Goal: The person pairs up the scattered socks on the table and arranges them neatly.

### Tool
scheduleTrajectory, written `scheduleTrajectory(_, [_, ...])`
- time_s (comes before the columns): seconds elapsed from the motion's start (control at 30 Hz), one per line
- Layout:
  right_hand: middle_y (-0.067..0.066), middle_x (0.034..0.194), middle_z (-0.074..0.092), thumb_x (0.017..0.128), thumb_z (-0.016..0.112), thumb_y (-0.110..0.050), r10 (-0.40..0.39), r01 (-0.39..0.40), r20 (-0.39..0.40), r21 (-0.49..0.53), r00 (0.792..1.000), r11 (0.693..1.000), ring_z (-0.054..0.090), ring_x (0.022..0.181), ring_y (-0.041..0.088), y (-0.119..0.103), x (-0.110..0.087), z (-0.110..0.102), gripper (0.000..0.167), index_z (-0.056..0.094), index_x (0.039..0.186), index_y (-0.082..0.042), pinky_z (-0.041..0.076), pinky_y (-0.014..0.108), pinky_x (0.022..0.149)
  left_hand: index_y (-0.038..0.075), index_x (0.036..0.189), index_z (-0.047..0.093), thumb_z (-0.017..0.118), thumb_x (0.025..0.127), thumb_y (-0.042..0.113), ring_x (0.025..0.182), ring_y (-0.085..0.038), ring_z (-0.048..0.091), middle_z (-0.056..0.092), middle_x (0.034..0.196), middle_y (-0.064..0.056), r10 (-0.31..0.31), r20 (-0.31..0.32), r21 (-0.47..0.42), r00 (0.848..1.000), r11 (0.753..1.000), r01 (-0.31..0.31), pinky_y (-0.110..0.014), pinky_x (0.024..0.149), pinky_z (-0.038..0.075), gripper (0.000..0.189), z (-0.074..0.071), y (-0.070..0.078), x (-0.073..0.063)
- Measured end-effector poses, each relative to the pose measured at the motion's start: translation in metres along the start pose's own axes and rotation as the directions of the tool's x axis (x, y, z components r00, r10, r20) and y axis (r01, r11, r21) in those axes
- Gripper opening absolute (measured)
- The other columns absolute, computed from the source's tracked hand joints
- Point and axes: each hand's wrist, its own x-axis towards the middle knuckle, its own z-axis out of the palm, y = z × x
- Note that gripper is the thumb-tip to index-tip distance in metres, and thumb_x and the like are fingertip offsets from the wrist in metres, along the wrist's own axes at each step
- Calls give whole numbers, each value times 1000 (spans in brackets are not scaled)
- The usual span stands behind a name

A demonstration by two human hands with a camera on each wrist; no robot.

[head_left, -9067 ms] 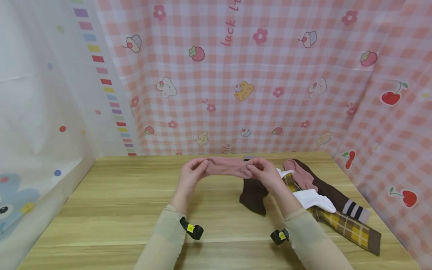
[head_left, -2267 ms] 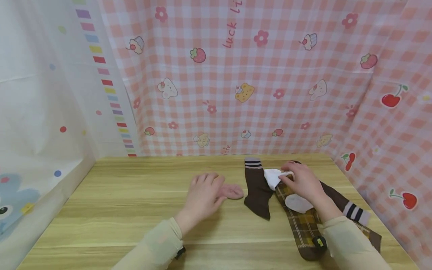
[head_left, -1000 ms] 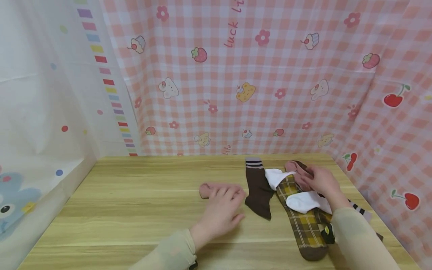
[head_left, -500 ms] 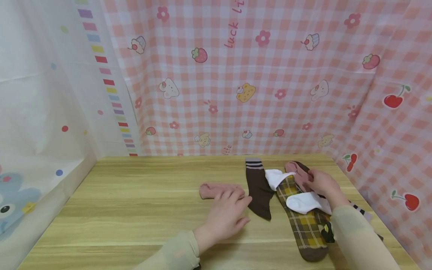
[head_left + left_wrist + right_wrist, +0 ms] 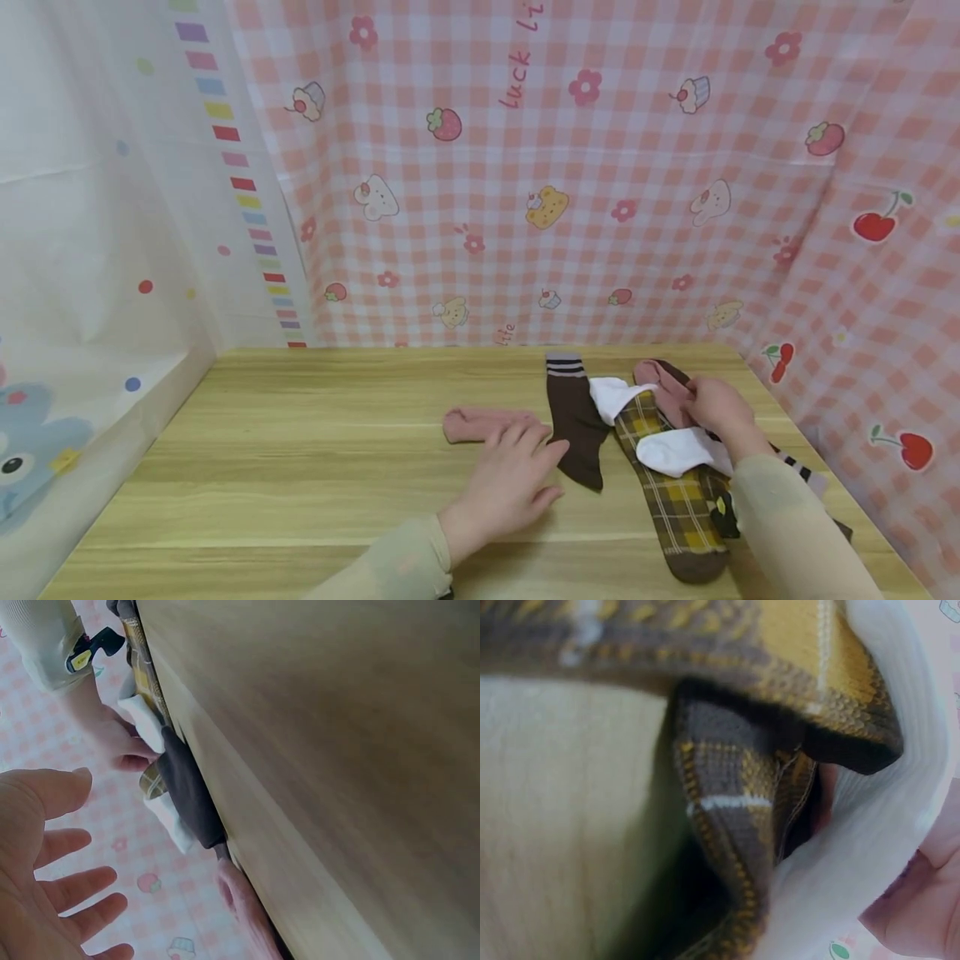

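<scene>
My right hand [image 5: 722, 415] pinches a pink sock [image 5: 654, 383] between thumb and fingers at the right of a sock pile; in the right wrist view a white sock [image 5: 855, 825] and plaid sock [image 5: 724, 645] partly cover the hand. Another pink sock [image 5: 474, 423] lies flat mid-table. Over its right end is my left hand [image 5: 506, 479], fingers spread loosely; the left wrist view shows its palm with nothing held. A dark brown sock [image 5: 572, 417] with a striped cuff lies just right of it.
Two white socks, one at the back [image 5: 611, 395] and one nearer [image 5: 675, 452], lie across a yellow-brown plaid sock [image 5: 678, 508]. A second striped cuff [image 5: 797, 465] shows beyond my right forearm. The wooden table [image 5: 285, 467] meets a pink checked curtain [image 5: 465, 167] behind.
Earlier both hands stretched a pink sock, since laid flat mid-table. My right hand has left a white sock and now grips the other pink sock. My left hand has drifted right.
</scene>
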Motion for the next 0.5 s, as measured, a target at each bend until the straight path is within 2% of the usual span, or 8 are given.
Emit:
scheduleTrajectory(0.17, [23, 101, 65, 98, 56, -13, -8, 9, -32, 23, 999, 1000, 58, 83, 33, -2, 0, -2, 25, 64, 111, 7, 50, 43, 66, 19, 129, 61, 77, 84, 42, 122, -27, 51, 59, 129, -6, 13, -15, -9, 1000, 1000, -13, -50, 104, 39, 54, 2, 2, 5])
scheduleTrajectory(0.4, [27, 106, 65, 99, 54, -15, -47, 54, -121, 51, 992, 997, 61, 93, 41, -7, -2, -8, 27, 63, 114, 7, 50, 53, 74, 19, 130, 61, 76, 84, 43, 118, -23, 53, 59, 128, -6, 27, -26, -4, 999, 1000, -27, -50, 107, 37, 55, 7, 8, 12])
scheduleTrajectory(0.5, [27, 106, 65, 100, 54, -16, -43, 53, -135, 71, 990, 996, 61, 94, 43, -11, -5, -13, 27, 63, 113, 6, 49, 56, 77, 19, 130, 61, 76, 83, 43, 116, -23, 54, 59, 127, -5, 31, -33, -3, 999, 1000, -31, -51, 105, 39, 54, 9, 11, 16])
